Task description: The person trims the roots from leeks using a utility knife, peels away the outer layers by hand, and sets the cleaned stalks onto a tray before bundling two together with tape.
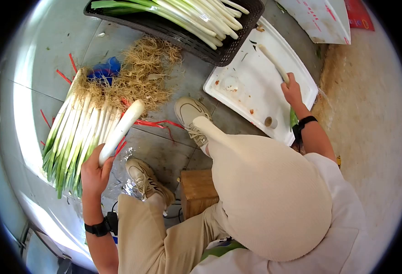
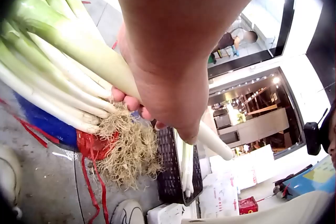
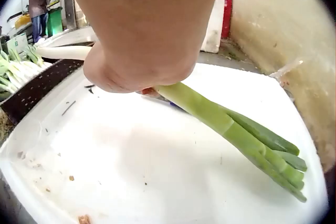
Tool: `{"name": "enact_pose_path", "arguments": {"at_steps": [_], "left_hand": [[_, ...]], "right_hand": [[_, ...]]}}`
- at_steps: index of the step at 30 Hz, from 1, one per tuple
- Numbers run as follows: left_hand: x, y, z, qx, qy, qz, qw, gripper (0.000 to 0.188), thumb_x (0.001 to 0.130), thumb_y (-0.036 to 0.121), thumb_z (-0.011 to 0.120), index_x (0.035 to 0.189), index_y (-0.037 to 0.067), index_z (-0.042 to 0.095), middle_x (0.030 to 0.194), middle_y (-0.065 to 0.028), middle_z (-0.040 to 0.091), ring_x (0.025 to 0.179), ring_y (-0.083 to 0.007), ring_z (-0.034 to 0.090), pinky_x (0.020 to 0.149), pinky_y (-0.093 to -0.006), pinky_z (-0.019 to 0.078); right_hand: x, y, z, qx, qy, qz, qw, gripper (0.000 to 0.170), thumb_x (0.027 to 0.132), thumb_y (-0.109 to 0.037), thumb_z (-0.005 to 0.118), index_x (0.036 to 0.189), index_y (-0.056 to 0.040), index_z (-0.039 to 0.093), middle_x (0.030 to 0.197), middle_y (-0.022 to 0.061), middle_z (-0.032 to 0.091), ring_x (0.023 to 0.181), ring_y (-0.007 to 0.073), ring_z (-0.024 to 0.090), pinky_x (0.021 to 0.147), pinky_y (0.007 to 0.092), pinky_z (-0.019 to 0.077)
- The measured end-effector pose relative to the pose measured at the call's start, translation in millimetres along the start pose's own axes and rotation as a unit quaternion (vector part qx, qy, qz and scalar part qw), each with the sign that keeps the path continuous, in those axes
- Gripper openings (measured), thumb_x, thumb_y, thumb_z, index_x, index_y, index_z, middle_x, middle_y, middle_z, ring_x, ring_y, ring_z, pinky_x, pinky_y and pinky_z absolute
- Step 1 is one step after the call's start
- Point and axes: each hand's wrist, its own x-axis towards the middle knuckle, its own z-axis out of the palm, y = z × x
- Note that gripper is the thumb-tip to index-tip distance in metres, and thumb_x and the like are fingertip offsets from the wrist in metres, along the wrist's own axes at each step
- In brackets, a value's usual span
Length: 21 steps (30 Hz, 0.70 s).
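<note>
My left hand point(image 1: 96, 171) grips a thick leek point(image 1: 122, 130) by its shaft, its white end pointing up over the pile of leeks point(image 1: 80, 132) with tangled roots point(image 1: 148, 68). In the left wrist view, fingers point(image 2: 131, 103) curl round that leek point(image 2: 215, 141). My right hand point(image 1: 292, 91) holds a thinner leek point(image 1: 274, 61) above a white foam lid point(image 1: 242, 89). The right wrist view shows its green cut leaves point(image 3: 252, 145) reaching out below the right hand point(image 3: 142, 66), low over the white surface. The right palm side is hidden.
A dark basket point(image 1: 217, 57) of leeks point(image 1: 196, 18) stands beyond the lid. A small round roll point(image 1: 271, 122) lies on the lid's near edge. Red ties point(image 1: 160, 123) and a blue wrapper point(image 1: 105, 71) are near the pile. A wooden stool point(image 1: 198, 194) stands between the legs.
</note>
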Motion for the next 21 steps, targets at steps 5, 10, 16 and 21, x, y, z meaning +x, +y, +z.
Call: {"name": "enact_pose_path", "arguments": {"at_steps": [5, 10, 16, 21], "left_hand": [[2, 9, -6, -0.003, 0.062, 0.078, 0.995, 0.037, 0.086, 0.019, 0.075, 0.116, 0.001, 0.063, 0.084, -0.02, 0.066, 0.064, -0.029, 0.066, 0.061, -0.0358, 0.0517], [8, 22, -20, 0.001, 0.14, 0.125, 0.982, 0.037, 0.086, 0.02, 0.076, 0.115, 0.0, 0.063, 0.087, -0.022, 0.067, 0.073, -0.036, 0.067, 0.066, -0.037, 0.0526], [6, 53, -52, -0.067, 0.153, 0.051, 0.985, 0.044, 0.095, 0.023, 0.065, 0.127, -0.004, 0.05, 0.097, -0.0201, 0.066, 0.082, -0.0215, 0.062, 0.076, -0.0326, 0.0496], [18, 37, -57, -0.088, 0.266, 0.173, 0.944, 0.051, 0.093, 0.032, 0.07, 0.12, 0.0, 0.042, 0.085, -0.0155, 0.064, 0.071, -0.0197, 0.06, 0.066, -0.0309, 0.0487]], "right_hand": [[18, -70, -57, -0.043, 0.131, -0.051, 0.989, 0.029, 0.088, -0.019, 0.053, 0.115, -0.0097, 0.056, 0.079, 0.022, 0.064, 0.072, 0.0425, 0.063, 0.065, 0.0489, 0.0484], [34, -217, -104, 0.109, 0.169, -0.124, 0.972, 0.027, 0.092, -0.018, 0.05, 0.114, -0.006, 0.059, 0.074, 0.0088, 0.057, 0.062, 0.0212, 0.054, 0.06, 0.0361, 0.045], [26, -391, -117, 0.477, -0.097, -0.182, 0.854, 0.033, 0.101, -0.02, 0.039, 0.124, -0.0022, 0.054, 0.083, -0.0002, 0.046, 0.07, 0.0093, 0.045, 0.064, 0.0264, 0.041], [12, -470, -86, 0.432, -0.09, -0.34, 0.831, 0.035, 0.106, -0.026, 0.035, 0.127, -0.0018, 0.051, 0.09, 0.0017, 0.047, 0.081, 0.0103, 0.048, 0.076, 0.0273, 0.0462]]}}
